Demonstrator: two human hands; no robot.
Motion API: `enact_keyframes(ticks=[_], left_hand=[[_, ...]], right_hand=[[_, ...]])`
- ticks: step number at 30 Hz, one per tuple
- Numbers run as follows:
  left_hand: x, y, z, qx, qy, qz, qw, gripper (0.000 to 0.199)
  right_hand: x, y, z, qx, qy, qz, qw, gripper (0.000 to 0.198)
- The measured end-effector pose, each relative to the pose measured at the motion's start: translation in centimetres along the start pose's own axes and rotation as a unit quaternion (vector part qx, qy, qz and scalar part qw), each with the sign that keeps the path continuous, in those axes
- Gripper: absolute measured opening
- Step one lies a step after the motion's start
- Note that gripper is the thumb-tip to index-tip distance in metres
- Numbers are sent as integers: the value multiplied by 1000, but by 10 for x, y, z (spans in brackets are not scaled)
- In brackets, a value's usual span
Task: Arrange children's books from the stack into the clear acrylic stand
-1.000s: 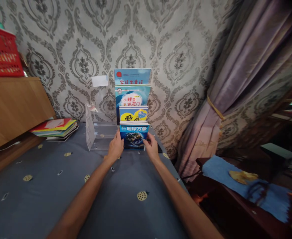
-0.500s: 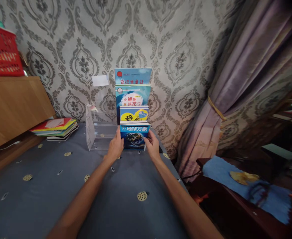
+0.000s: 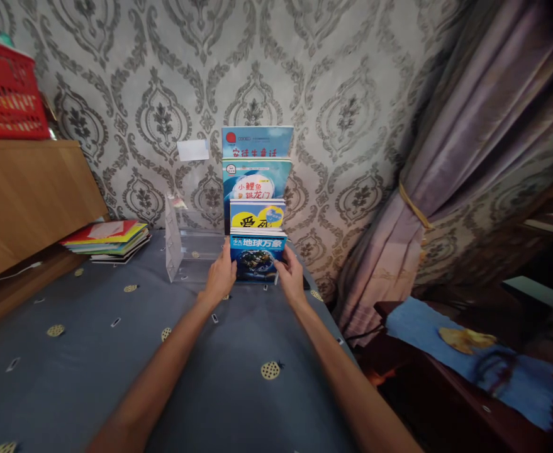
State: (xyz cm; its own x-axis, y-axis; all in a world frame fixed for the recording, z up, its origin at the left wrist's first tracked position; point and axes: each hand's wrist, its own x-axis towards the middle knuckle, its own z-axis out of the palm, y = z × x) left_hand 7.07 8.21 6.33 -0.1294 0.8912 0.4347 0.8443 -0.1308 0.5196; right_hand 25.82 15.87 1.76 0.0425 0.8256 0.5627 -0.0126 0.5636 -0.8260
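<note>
A dark blue book with an earth picture (image 3: 257, 261) stands upright at the front of a clear stepped book rack (image 3: 172, 251). My left hand (image 3: 222, 275) is closed on its left edge. My right hand (image 3: 291, 274) grips the right edge, thumb at the front. Behind it, in rising tiers, stand a yellow and blue book (image 3: 257, 215), a light blue book with a white oval (image 3: 256, 182) and a taller blue book (image 3: 257, 142). The rack's left side holds no books. The fingers behind the front book are hidden.
Several thin books lie in a stack (image 3: 111, 239) at the left, beside a wooden cabinet (image 3: 31, 201) bearing a red basket (image 3: 7, 94). Patterned wall (image 3: 163, 113) rises behind the rack. On the right hang curtains (image 3: 418, 207), near a blue cloth (image 3: 413, 321).
The view has shifted slightly, so everything sits a little further right. Both hands stay at the sides of the front book, with no clear movement against the rack.
</note>
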Motion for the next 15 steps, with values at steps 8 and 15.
enact_keyframes(ticks=[8,15], left_hand=[[0,-2,4,3,8,3,1000,72],[0,-1,3,20,-7,-3,1000,70]], right_hand=[[-1,1,0,-8,-6,-3,1000,62],[-4,4,-1,-15,-21,0,1000,66]])
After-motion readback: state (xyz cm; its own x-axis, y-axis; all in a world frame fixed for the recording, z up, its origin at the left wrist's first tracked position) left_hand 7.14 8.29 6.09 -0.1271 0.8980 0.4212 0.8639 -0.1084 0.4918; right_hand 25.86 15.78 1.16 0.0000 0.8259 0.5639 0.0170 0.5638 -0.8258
